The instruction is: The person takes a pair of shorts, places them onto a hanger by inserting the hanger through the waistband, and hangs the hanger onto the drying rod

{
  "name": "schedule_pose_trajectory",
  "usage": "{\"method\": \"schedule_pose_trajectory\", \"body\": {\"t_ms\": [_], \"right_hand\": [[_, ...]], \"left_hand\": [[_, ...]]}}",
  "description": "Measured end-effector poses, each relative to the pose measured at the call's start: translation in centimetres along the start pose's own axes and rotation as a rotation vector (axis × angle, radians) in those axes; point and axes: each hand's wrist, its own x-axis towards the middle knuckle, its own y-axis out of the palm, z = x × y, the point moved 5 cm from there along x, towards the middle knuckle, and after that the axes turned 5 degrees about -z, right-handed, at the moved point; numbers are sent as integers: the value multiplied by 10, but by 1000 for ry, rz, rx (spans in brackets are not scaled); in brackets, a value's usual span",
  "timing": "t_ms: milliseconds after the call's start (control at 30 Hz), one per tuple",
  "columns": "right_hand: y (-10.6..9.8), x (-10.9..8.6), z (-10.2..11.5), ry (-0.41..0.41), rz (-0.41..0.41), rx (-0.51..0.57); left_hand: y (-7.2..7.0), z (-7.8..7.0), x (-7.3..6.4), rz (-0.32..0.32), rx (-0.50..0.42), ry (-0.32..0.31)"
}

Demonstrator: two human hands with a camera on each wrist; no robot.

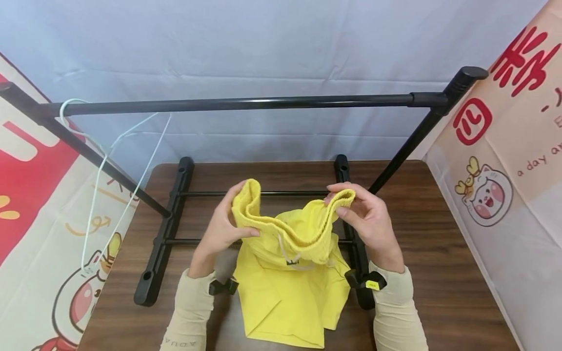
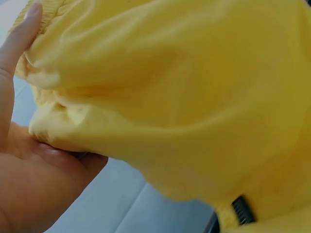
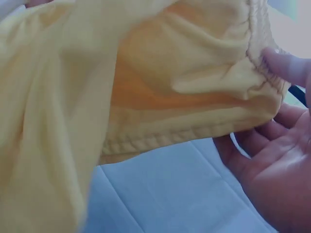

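A pair of yellow shorts with an elastic waistband and a pale drawstring hangs between both hands, legs downward. My left hand holds the waistband at its left end, the thumb lying along the near side. At the other end my right hand pinches the band between thumb and fingers. The waist opening faces up, its edge wavy. In the left wrist view the yellow cloth fills most of the picture, and the fingertips lie behind it. The right wrist view shows the thumb on the gathered band.
A black clothes rack stands on the brown wooden table, its top bar crossing beyond the hands. A white hanger hangs at the bar's left end. The rack's feet flank the shorts. Printed cloths border both sides.
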Motion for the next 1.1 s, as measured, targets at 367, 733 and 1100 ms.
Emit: {"method": "schedule_pose_trajectory", "body": {"t_ms": [367, 733, 1100], "right_hand": [[-43, -8, -1, 210, -400, -557], [-35, -14, -25, 529, -299, -558], [-33, -3, -4, 304, -416, -560]], "left_hand": [[-61, -16, -5, -233, 321, -120], [-62, -13, 7, -311, 1307, -32], [-59, -24, 9, -138, 468, -222]]}}
